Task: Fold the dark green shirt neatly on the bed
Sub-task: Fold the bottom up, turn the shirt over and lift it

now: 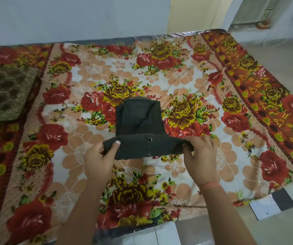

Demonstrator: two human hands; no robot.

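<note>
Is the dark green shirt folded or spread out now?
Partly folded: the dark green shirt is a narrow stack, its near edge lifted by both hands.

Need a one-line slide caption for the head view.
Both hands, left hand and right hand, fold the dark green shirt on the floral bedsheet.

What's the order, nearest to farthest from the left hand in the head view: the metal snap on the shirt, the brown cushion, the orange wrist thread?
From the left hand:
1. Metal snap, just right of it on the dark green shirt.
2. Orange wrist thread, across on the other wrist.
3. Brown cushion, far left on the bed.
</note>
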